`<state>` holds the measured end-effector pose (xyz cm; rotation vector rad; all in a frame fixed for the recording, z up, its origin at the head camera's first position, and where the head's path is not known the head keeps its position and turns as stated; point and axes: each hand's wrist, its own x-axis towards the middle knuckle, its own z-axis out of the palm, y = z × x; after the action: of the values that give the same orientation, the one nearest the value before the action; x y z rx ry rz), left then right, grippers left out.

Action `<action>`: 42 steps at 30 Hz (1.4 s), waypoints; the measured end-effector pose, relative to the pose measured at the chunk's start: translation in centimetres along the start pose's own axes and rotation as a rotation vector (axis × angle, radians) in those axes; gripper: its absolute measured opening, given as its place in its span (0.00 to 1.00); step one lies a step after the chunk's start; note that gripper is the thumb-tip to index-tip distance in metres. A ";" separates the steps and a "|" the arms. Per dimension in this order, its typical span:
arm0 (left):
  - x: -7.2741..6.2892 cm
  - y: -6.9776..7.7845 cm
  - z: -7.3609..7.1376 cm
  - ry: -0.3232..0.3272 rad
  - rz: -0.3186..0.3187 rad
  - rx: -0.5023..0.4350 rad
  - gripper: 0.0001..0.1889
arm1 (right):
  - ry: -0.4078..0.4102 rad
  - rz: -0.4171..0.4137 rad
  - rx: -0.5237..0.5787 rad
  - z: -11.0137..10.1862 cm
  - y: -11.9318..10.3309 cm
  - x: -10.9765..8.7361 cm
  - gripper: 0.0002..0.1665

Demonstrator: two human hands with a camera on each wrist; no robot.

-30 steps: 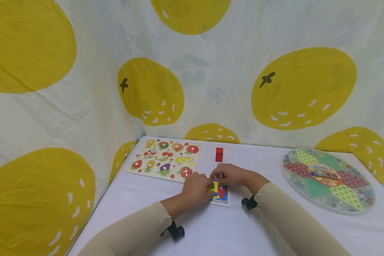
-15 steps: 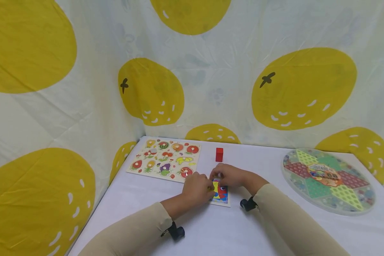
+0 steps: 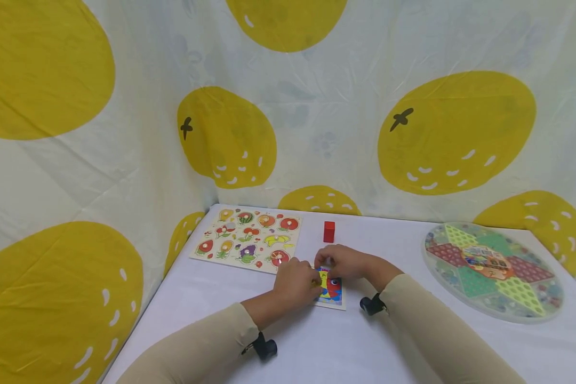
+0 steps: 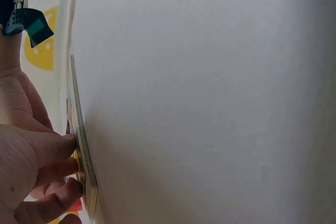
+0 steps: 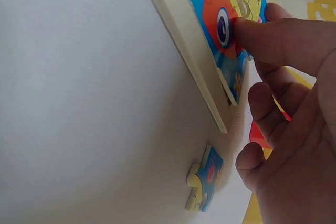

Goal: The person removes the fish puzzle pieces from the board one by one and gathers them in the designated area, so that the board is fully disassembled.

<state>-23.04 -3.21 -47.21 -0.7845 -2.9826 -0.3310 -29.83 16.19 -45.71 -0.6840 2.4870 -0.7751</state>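
Note:
A small fish jigsaw puzzle [image 3: 335, 293] in a pale tray lies flat under both hands, its red head and round eye showing. My left hand [image 3: 294, 285] is at its left side, thumb and fingertips curled together at a yellow puzzle piece [image 5: 253, 4]. From the far side, my right hand [image 3: 349, 262] reaches in, the thumb beside the printed eye [image 5: 223, 27] and the index finger behind, pinching at the same yellow part. Fingers partly hide the piece's outline. Below the right palm, a loose blue-and-yellow puzzle piece [image 5: 207, 177] lies on the table, apart from the tray.
A fruit peg puzzle board [image 3: 249, 237] lies at the back left, close to the left hand. Behind the right hand stands a red block [image 3: 329, 232]. A round Chinese checkers board [image 3: 492, 272] lies to the right. A fruit-print curtain [image 3: 326, 133] borders the table.
Both hands stay at the fish puzzle, with only slight finger shifts around the yellow piece. The right wrist has moved slightly left. Other things have not moved.

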 end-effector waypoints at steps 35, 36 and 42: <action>0.0 0.9 -0.9 -0.061 -0.100 -0.037 0.16 | 0.075 0.141 0.055 -5.2 4.5 -4.7 0.07; 0.0 0.9 -0.8 -0.060 -0.099 -0.037 0.16 | 0.072 0.150 0.053 -5.3 4.8 -4.9 0.07; 0.3 0.9 -0.7 -0.063 -0.092 -0.034 0.16 | 0.060 0.189 0.054 -5.5 6.0 -5.6 0.07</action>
<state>-22.84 -2.48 -46.33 -0.6742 -3.0868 -0.3676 -30.32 25.88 -43.85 -0.4052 2.5291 -0.7991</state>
